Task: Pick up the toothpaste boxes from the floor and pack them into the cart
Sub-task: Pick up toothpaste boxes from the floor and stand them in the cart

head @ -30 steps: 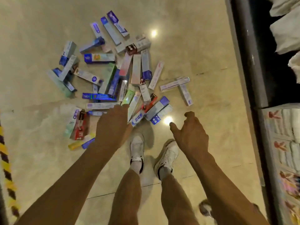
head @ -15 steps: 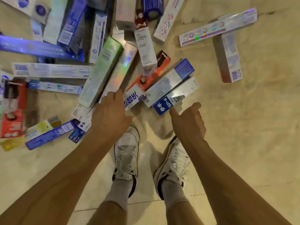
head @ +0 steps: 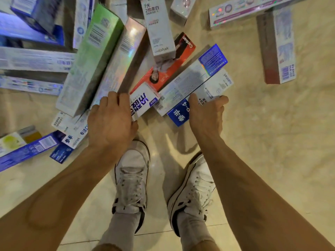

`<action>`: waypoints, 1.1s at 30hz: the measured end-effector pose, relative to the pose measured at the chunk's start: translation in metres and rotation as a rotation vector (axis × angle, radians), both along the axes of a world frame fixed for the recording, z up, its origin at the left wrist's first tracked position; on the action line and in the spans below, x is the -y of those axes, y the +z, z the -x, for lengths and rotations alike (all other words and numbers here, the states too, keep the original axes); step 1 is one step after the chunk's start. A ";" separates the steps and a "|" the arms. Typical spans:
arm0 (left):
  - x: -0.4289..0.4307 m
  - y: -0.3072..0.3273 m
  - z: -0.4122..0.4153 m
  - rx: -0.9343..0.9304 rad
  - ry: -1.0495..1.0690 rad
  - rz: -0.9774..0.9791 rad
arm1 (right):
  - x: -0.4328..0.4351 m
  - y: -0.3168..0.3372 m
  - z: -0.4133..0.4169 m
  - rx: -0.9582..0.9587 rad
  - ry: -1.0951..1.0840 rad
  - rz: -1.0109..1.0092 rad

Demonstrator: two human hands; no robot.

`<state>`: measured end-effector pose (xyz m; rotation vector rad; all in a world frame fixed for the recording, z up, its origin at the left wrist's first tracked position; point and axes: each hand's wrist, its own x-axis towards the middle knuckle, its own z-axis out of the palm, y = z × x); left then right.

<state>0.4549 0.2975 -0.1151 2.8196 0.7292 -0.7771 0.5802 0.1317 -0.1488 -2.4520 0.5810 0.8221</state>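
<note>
Now our right hand (head: 206,115) pinches the blue-and-white box (head: 217,87) end, open floor (head: 272,142) right of its fingers. Our left hand (head: 110,120) curls at the white box (head: 143,102) edge, grip unclear.

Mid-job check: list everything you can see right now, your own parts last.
Toothpaste boxes: over a dozen, mostly white, blue and silver; scattered on the floor, many overlapping.
Green box: one, green, left of centre.
Red-orange box: one, centre, partly under white boxes.
Floor: glossy beige tiles.
Sneakers: two, white, bottom centre.
Left hand: over the near end of the white lettered box; grip unclear.
Right hand: pinches the white-and-blue box.
</note>
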 end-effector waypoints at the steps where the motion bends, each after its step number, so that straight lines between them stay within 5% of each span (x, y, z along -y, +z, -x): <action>1: 0.001 0.001 0.000 0.008 0.007 0.005 | 0.002 0.000 -0.002 0.012 0.037 0.001; 11: 0.000 0.008 -0.018 0.065 0.081 0.031 | 0.004 -0.008 0.002 0.106 0.209 0.092; 16: 0.002 0.064 -0.033 0.114 0.060 0.050 | 0.019 0.055 -0.009 0.194 0.314 0.129; 23: 0.003 0.243 -0.079 0.232 0.099 0.086 | 0.029 0.252 -0.032 0.421 0.496 0.094; 33: 0.013 0.648 -0.137 0.294 0.037 0.063 | 0.042 0.658 -0.072 0.434 0.547 -0.151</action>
